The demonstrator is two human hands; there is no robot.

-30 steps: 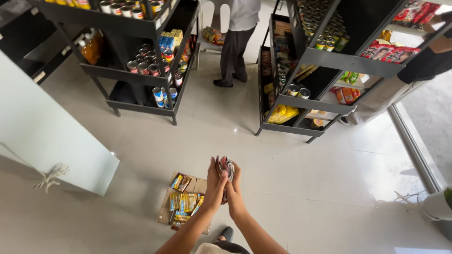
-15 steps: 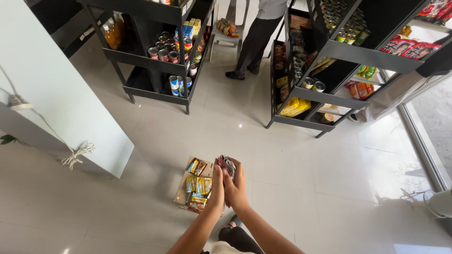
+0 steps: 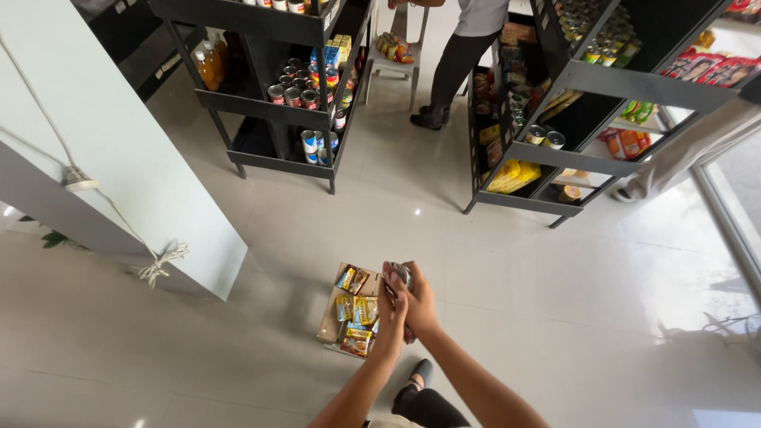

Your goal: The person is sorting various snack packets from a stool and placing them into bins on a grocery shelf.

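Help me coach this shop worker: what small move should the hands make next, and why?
Probably lower the packets clasped between left hand and right hand toward the box on the floor just below them. The shelves stand farther off.

The floor [image 3: 555, 317] is smooth pale tile, glossy enough to throw back window light. The shelving racks [image 3: 261, 103] look like matt black metal, carrying shiny metal cans [image 3: 295, 93] and clear plastic bottles [image 3: 208, 65] of orange liquid. A brown cardboard box [image 3: 331, 317], matt, holds glossy foil-like snack packets [image 3: 361, 311]. The hands grip a crinkled, shiny packet [image 3: 399, 276].
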